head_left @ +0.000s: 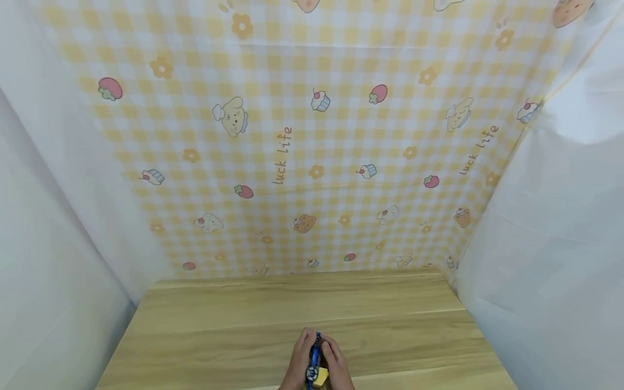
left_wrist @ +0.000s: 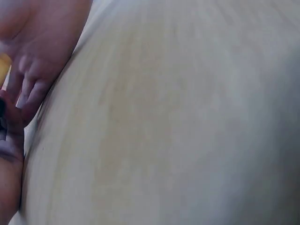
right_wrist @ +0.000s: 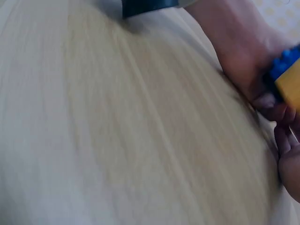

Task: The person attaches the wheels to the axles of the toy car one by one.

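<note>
In the head view, a small blue building-block toy with a round, spoked-looking disc sits between my two hands at the bottom middle. A yellow block adjoins its right side. My left hand curls along the toy's left side, while my right hand holds it from the right with bent fingers. Blue studs and the yellow block's flat face show at the edge of the right wrist view, against my left hand. The left wrist view catches my right hand with its fingers curled in.
Both hands are low over a wood-grain tabletop. Behind it hangs a yellow checked cloth with cartoon prints. White sheets flank the left and right sides. A dark band is around my left wrist.
</note>
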